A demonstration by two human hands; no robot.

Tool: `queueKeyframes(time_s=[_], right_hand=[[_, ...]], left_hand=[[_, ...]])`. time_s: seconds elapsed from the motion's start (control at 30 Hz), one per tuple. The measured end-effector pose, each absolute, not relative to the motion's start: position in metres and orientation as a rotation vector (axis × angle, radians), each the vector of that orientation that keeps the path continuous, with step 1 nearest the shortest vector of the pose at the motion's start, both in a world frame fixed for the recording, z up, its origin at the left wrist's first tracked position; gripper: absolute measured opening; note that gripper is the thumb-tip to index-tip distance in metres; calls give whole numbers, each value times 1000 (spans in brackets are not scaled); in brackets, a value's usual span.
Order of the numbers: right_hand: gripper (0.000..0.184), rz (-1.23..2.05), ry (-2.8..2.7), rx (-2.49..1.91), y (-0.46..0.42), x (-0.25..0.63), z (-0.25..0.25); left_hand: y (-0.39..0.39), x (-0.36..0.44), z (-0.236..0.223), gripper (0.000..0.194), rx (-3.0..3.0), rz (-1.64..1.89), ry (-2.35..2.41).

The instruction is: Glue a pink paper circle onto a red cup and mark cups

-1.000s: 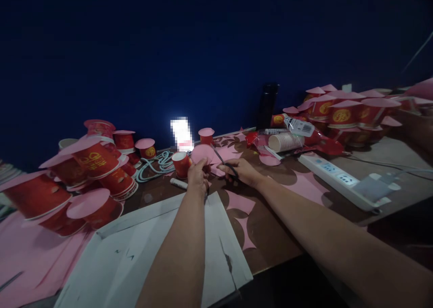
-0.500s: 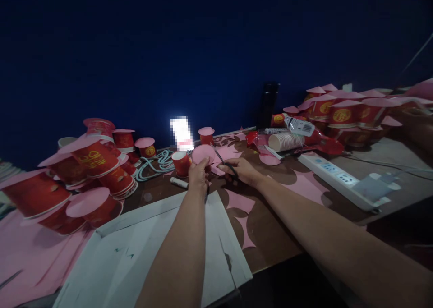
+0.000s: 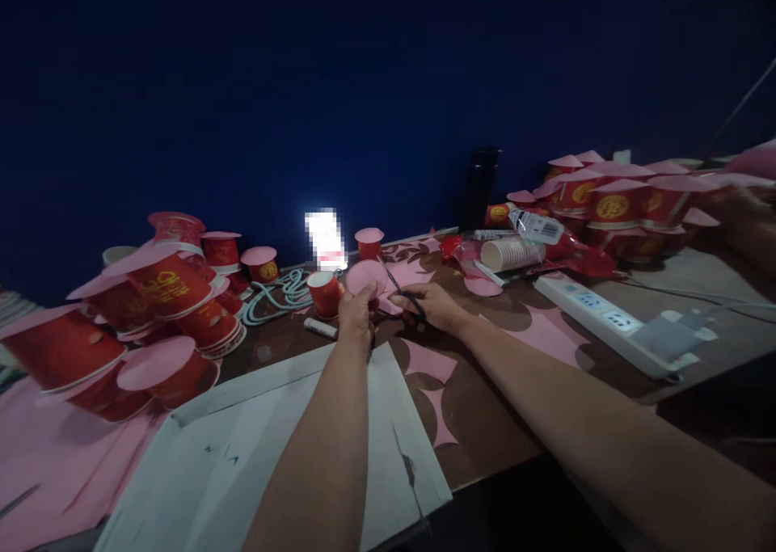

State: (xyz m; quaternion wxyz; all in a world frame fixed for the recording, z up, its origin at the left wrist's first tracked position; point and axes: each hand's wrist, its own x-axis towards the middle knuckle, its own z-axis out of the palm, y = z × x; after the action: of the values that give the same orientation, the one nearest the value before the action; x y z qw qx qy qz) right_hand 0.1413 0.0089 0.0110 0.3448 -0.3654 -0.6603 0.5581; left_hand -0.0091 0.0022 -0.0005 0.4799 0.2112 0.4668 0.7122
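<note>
My left hand [image 3: 356,316] pinches the near edge of a round pink paper disc [image 3: 366,276], thumb on top. In my right hand [image 3: 435,305] is a pair of dark scissors [image 3: 396,277], its blades pointing up and left beside the disc's right edge. Just left of my left hand stands an open red paper cup [image 3: 325,297], with a white marker [image 3: 321,328] lying in front of it. Behind the disc a red cup with a pink disc on top [image 3: 369,245] stands near the wall. Pink paper scraps [image 3: 432,361] lie below my right hand.
Red cups with pink discs [image 3: 173,281] are piled at left, more [image 3: 613,206] at right. A white cardboard sheet [image 3: 242,455] lies under my left forearm. A power strip [image 3: 597,322], stacked cups in plastic [image 3: 512,254], a coiled cable [image 3: 276,297] and a bright screen [image 3: 326,237] surround the work.
The pink disc in my left hand has shifted very slightly to the right. My right hand and the scissors have barely moved.
</note>
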Motion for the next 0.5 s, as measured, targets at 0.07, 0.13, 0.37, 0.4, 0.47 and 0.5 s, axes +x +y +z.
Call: queueKeyframes(time_s=[0.07,0.13,0.37,0.4,0.47,0.5], right_hand=[[46,1447,-1716,-942,9,141,11],[46,1442,-1720,-940,9,142,10],[46,1442,-1716,-943,10,142,9],[46,1437,-1717,-942,10,142,9],[45,1431,-1721,-936,10,142,9],[45,1433,-1722,-933,10,142,9]], left_hand=[[3,-9,-1,40,506,1747,1150],[3,-10,-1,39,500,1749,1142],[0,-9,0,41,509,1715,1153],[0,-9,0,42,508,1719,1144],[1,-9,-1,44,505,1724,1126],[2,-9,-1,43,508,1723,1123]])
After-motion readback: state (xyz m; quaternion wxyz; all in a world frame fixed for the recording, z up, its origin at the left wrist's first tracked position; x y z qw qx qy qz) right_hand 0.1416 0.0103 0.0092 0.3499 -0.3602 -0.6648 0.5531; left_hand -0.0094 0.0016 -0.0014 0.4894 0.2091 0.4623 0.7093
